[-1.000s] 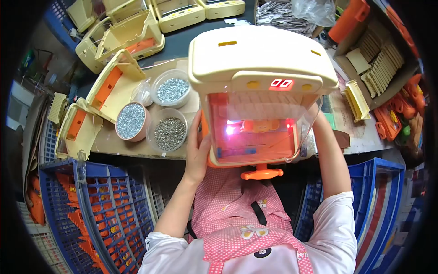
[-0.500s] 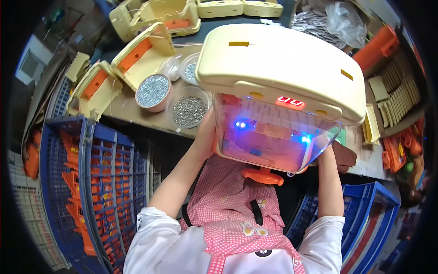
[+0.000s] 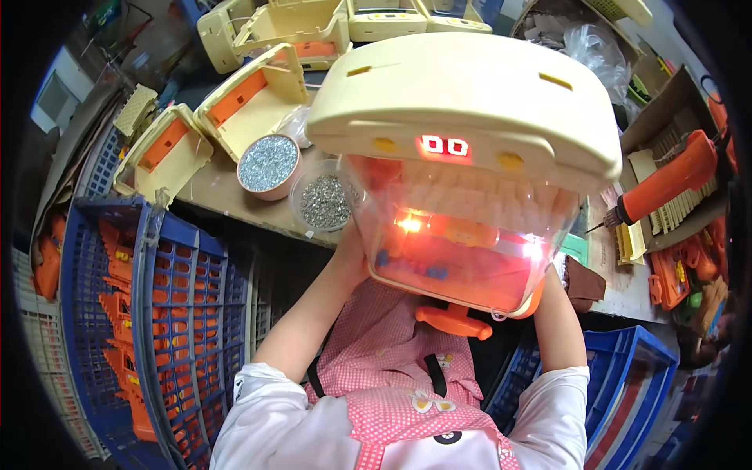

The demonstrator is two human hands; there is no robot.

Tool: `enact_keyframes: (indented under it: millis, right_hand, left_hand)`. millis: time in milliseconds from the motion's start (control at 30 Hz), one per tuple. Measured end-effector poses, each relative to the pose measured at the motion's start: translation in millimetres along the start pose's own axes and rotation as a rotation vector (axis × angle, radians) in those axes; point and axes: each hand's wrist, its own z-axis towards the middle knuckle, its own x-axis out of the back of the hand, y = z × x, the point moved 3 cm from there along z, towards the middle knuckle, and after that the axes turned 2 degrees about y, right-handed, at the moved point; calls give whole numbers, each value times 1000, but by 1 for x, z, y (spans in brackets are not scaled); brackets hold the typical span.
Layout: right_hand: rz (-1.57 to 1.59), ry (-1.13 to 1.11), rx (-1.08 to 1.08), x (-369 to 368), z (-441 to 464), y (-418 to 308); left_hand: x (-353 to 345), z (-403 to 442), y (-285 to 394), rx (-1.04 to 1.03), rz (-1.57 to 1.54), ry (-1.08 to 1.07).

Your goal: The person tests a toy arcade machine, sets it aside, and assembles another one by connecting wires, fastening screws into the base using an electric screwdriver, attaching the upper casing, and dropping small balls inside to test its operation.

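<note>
A toy machine (image 3: 462, 86) with a cream top, a clear front and an orange base is held up before me between both hands. Its display is lit red, and red and white lights glow behind the clear front. An orange T-shaped handle (image 3: 454, 321) sticks out below the front. My left hand (image 3: 356, 247) grips the left side, its fingers hidden behind the toy. My right hand (image 3: 553, 288) holds the right side, its fingers hidden too.
Left on the bench are a bowl of silvery screws (image 3: 269, 163), a tub of darker small parts (image 3: 324, 200) and cream shells (image 3: 251, 98). An orange electric screwdriver (image 3: 666, 184) hangs at right. Blue crates (image 3: 149, 313) stand at left, another blue crate (image 3: 627, 376) at lower right.
The lights have turned from blue to red and white. The toy has moved slightly left and tilted, its display facing me more squarely. The screwdriver shows more fully. Both hands keep their hold.
</note>
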Motion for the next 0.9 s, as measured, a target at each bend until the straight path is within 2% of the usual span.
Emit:
enact_keyframes:
  millis: [100,200,267,333,367,467,500,600,633,733,800,867,900]
  right_hand:
    - [45,25,52,-1,-4,6]
    - [102,30,130,0,-7,13]
    - [103,-15,195,3,-2,13]
    - [-16,-58,244,3,1,11]
    - [-324,-50,308,0,2,7]
    - [-409,65,173,-20,7,-6]
    - [-344,7,106,-24,9,-19]
    - [-141,-157,-72,-21,14,-76]
    - [-70,-211,-127,-16,15,-88]
    - [-13,-467,-62,4,19,-76]
    - [21,-516,-146,10,16,-73]
    - [54,-566,-240,11,8,-84]
    - [64,-584,-272,11,8,-86]
  left_hand:
    - [-24,-7,13,56,-72,74]
    - [-58,-16,33,-139,204,-23]
    - [-73,-12,46,-38,4,-61]
    - [-69,-4,53,-90,80,-97]
    - [-63,2,54,-117,71,-164]
    - [-51,13,57,-72,90,-194]
    - [-50,12,61,-100,93,-186]
    - [-55,13,70,-55,9,-362]
    - [-58,6,74,-103,107,-258]
    - [-49,14,83,-83,260,-237]
    - [-48,8,83,-105,212,-113]
    - [-30,20,79,-40,44,-23]
    - [-41,16,82,-62,137,-77]
